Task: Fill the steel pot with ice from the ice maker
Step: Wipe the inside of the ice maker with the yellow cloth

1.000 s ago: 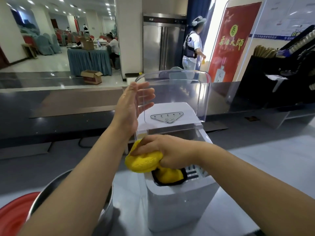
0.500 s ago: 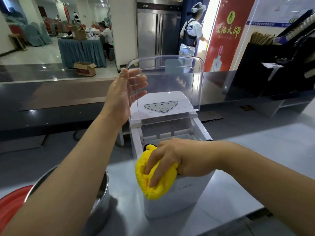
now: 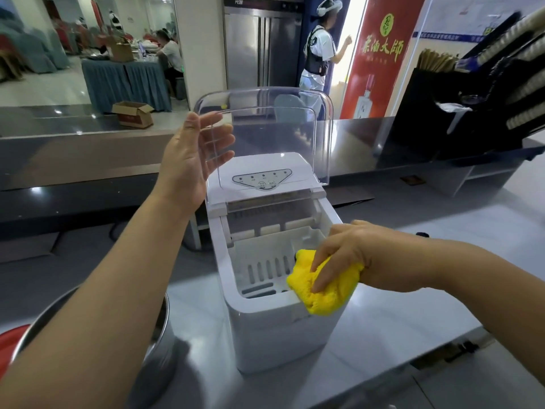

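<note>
Ice maker (image 3: pixel 280 335) lid (image 3: pixel 280 128) rests against left hand (image 3: pixel 188 160), fingers straight; right hand (image 3: pixel 351 255) fingers clutch yellow cloth (image 3: pixel 324 293).

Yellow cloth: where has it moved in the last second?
The right hand slid the yellow cloth along the front rim of the ice maker, from its left corner to its right, still gripping it. The left hand still holds the clear lid up; the steel pot stayed.
</note>
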### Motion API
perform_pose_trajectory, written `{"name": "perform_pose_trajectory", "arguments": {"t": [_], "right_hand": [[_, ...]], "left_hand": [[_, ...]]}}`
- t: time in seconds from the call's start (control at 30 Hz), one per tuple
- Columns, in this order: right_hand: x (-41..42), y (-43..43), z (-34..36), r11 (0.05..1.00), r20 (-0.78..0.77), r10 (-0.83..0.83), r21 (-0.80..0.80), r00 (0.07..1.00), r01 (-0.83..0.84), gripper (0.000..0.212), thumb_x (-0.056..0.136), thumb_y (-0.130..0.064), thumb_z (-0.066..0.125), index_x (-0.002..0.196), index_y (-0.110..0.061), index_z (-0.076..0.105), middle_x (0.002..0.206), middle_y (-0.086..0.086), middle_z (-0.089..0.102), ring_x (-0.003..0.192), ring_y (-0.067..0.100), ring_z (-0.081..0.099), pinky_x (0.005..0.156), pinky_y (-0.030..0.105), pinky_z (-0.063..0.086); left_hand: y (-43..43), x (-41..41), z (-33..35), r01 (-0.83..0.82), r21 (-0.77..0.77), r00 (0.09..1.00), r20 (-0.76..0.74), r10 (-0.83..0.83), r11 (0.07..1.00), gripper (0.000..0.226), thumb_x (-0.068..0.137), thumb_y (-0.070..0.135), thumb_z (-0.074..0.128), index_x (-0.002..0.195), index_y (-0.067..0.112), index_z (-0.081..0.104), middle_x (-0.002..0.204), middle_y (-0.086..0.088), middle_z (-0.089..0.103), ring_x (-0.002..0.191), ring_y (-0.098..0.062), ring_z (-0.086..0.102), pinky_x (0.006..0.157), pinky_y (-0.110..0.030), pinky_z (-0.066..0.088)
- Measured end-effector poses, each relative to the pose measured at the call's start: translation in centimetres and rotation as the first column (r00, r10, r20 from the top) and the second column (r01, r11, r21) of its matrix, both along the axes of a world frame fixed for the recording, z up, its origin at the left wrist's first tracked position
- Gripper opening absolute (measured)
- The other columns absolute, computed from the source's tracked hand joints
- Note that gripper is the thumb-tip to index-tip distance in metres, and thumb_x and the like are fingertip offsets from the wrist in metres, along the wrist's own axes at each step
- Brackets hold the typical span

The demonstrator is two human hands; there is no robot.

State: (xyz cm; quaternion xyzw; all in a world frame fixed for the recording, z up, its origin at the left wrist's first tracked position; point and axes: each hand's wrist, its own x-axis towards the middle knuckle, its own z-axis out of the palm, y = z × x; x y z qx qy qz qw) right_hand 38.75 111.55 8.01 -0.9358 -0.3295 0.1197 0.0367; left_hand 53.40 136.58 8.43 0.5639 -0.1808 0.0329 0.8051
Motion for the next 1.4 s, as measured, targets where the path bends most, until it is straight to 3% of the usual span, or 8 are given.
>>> {"name": "perform_pose_trajectory", "arguments": {"t": [0.13, 0.23, 0.37, 0.47, 0.57, 0.7, 1.03, 1.4], "right_hand": [[0.3, -2.3, 1.3, 0.965, -0.031, -0.174, 0.194, 0.984, 0.177, 0.059, 0.074, -0.009, 0.060, 0.113, -0.053, 0.060, 0.116, -0.025, 0.057, 0.106, 0.001, 0.048, 0.087, 0.017, 0.041], [0.5, -4.1, 2.6, 0.841, -0.052, -0.283, 0.467, 0.958, 0.274, 0.053, 0.069, -0.012, 0.059, 0.110, -0.046, 0.066, 0.108, -0.020, 0.062, 0.105, 0.004, 0.058, 0.082, 0.014, 0.048], [0.5, -5.4, 4.2, 0.738, -0.023, -0.279, 0.635, 0.960, 0.229, 0.048, 0.072, -0.004, 0.064, 0.112, -0.029, 0.069, 0.106, -0.013, 0.064, 0.101, 0.006, 0.063, 0.078, 0.011, 0.048], [0.5, -5.3, 4.2, 0.794, 0.078, -0.269, 0.582, 0.960, 0.175, 0.055, 0.074, 0.005, 0.070, 0.115, -0.033, 0.068, 0.112, -0.013, 0.062, 0.104, 0.005, 0.060, 0.085, 0.016, 0.049], [0.1, -3.6, 2.0, 0.947, 0.175, -0.165, 0.304, 0.971, 0.107, 0.069, 0.075, -0.005, 0.068, 0.127, -0.047, 0.051, 0.125, -0.019, 0.056, 0.111, 0.009, 0.051, 0.092, 0.037, 0.047], [-1.4, -1.6, -1.8, 1.000, 0.139, -0.021, 0.003, 0.990, 0.020, 0.073, 0.084, -0.016, 0.063, 0.139, -0.053, 0.032, 0.139, -0.023, 0.041, 0.124, 0.010, 0.035, 0.092, 0.035, 0.033], [0.4, -6.8, -4.2, 0.980, 0.317, 0.028, 0.178, 0.948, -0.088, 0.063, 0.063, -0.022, 0.073, 0.120, -0.043, 0.060, 0.115, -0.012, 0.064, 0.099, 0.019, 0.060, 0.066, 0.035, 0.051], [6.9, -7.3, -3.5, 0.946, 0.227, -0.036, 0.322, 0.973, -0.041, 0.062, 0.067, -0.004, 0.058, 0.120, -0.036, 0.064, 0.123, -0.007, 0.061, 0.111, 0.022, 0.054, 0.086, 0.043, 0.049]], "left_hand": [[-0.1, -0.3, 0.1, -0.017, 0.005, 1.000, -0.001, 0.017, 1.000, 0.042, 0.101, 0.043, 0.027, 0.106, 0.019, 0.061, 0.101, -0.001, 0.067, 0.102, -0.020, 0.063, 0.094, -0.040, 0.050], [-0.3, -0.7, 0.1, -0.038, 0.011, 0.999, 0.002, 0.038, 0.999, 0.041, 0.101, 0.041, 0.026, 0.108, 0.020, 0.060, 0.103, -0.001, 0.067, 0.103, -0.020, 0.064, 0.093, -0.039, 0.051], [-0.7, -1.1, 0.0, -0.101, 0.040, 0.994, 0.039, 0.099, 0.994, 0.039, 0.103, 0.039, 0.025, 0.108, 0.022, 0.059, 0.103, -0.001, 0.068, 0.102, -0.020, 0.065, 0.089, -0.035, 0.053], [-0.9, -1.4, -0.8, -0.193, 0.102, 0.981, 0.053, 0.188, 0.976, 0.037, 0.103, 0.037, 0.026, 0.104, 0.023, 0.060, 0.102, -0.003, 0.068, 0.099, -0.020, 0.065, 0.088, -0.036, 0.052], [-1.5, -1.9, -2.5, -0.274, 0.175, 0.961, 0.078, 0.264, 0.946, 0.028, 0.103, 0.034, 0.033, 0.100, 0.025, 0.060, 0.096, 0.002, 0.069, 0.095, -0.013, 0.065, 0.091, -0.035, 0.049], [-1.9, -2.6, -4.6, -0.348, 0.233, 0.938, 0.082, 0.338, 0.908, 0.023, 0.100, 0.036, 0.038, 0.095, 0.029, 0.059, 0.097, 0.004, 0.069, 0.100, -0.015, 0.061, 0.103, -0.044, 0.043], [-2.7, -3.1, -5.0, -0.423, 0.271, 0.905, 0.090, 0.415, 0.864, 0.024, 0.101, 0.034, 0.037, 0.088, 0.025, 0.056, 0.088, 0.002, 0.068, 0.095, -0.017, 0.061, 0.091, -0.038, 0.046], [-3.3, -3.2, -4.8, -0.457, 0.291, 0.888, 0.090, 0.451, 0.841, 0.027, 0.101, 0.030, 0.035, 0.093, 0.014, 0.055, 0.093, -0.006, 0.068, 0.083, 0.016, 0.060, 0.078, -0.014, 0.039]]}}
